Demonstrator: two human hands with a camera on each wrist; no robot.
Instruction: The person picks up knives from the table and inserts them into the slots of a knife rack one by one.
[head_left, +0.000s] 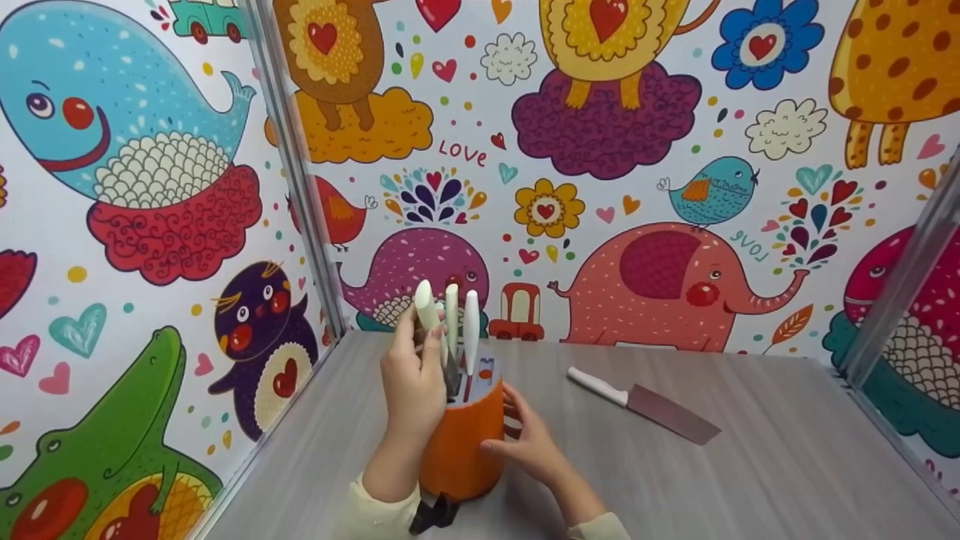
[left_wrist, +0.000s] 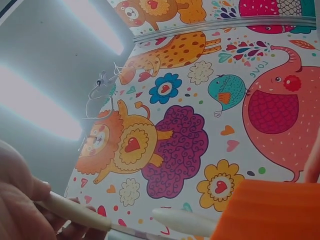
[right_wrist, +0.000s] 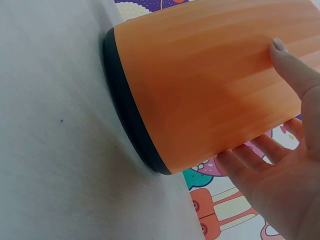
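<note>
An orange knife block [head_left: 463, 450] with a dark base stands upright on the table. My left hand [head_left: 414, 375] grips the pale handle of a knife [left_wrist: 75, 212] at the block's left side. Part of that knife's blade shows above the block's top; whether its tip sits in a slot is hidden. Two more pale knife handles rise from the block, one a white handle [head_left: 471, 322] close to the left fingers. My right hand [head_left: 534, 442] holds the block's right side, thumb on the near face and fingers curled around behind, as the right wrist view shows.
A cleaver [head_left: 671, 412] with a white handle lies flat on the grey table [head_left: 765, 480], right of the block. Walls [head_left: 480, 75] printed with cartoon animals enclose the table at the back and both sides.
</note>
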